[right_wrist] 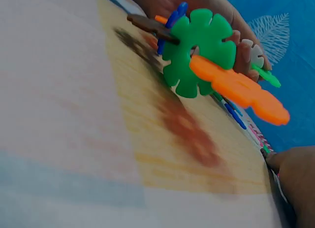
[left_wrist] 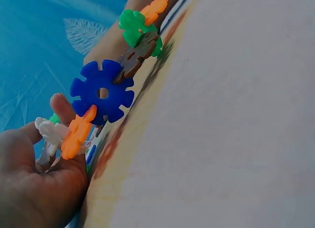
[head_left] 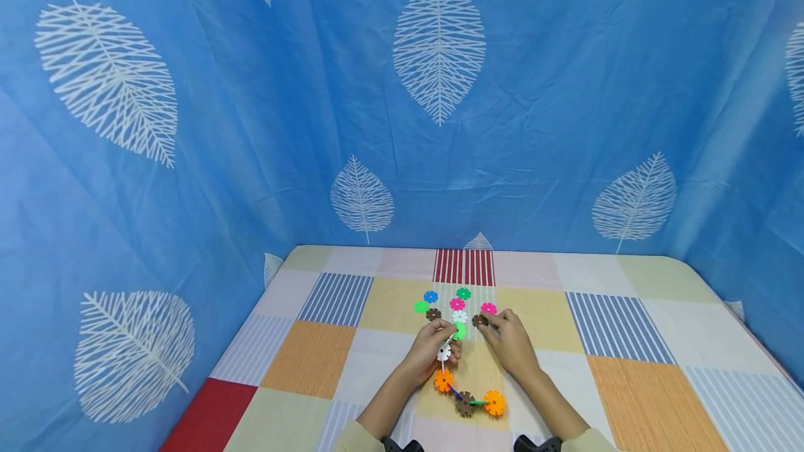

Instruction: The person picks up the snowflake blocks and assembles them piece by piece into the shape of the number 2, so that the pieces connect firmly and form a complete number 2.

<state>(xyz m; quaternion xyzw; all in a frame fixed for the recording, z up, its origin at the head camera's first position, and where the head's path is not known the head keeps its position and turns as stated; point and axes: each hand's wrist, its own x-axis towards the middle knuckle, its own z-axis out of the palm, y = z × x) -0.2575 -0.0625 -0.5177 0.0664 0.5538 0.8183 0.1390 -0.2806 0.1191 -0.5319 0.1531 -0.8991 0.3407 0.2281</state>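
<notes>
Lower centre of frame: left hand [head_left: 430,350], fingers curled, grips disc chain [head_left: 440,383]; right hand [head_left: 511,344] pinches brown disc [head_left: 477,321].

One chain [head_left: 444,381], eight loose discs [head_left: 457,304]

Before me, a blue curtain [head_left: 540,89] printed with white leaves [head_left: 440,54] hangs beyond a patchwork tablecloth [head_left: 653,393] with striped squares [head_left: 618,326].

Multicol. disc chain [head_left: 442,377] LH [head_left: 424,354], brn disc [head_left: 477,321] RH [head_left: 511,345]
</notes>
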